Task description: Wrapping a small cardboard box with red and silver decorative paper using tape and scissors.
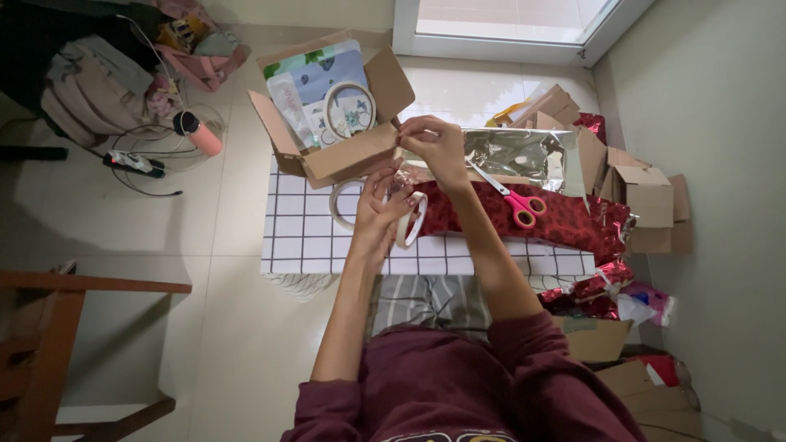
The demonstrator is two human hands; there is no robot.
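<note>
In the middle of the frame the left hand (378,214) closes around a tape roll (412,219) and holds it upright above the grid cloth (303,237). The right hand (434,143) pinches something small, probably the tape end, at the flap of the open box (340,155). The step looks like taping. The next move needs a steady pull and firm press. Scissors (512,198) lie on red paper (565,221) to the right.

Daylight comes in from the window (508,20) at the top, brightening the pale floor (483,82) beneath it. The rest is dim, darkest at the upper left. Silver foil (520,155) glints; edges bend outward slightly.
</note>
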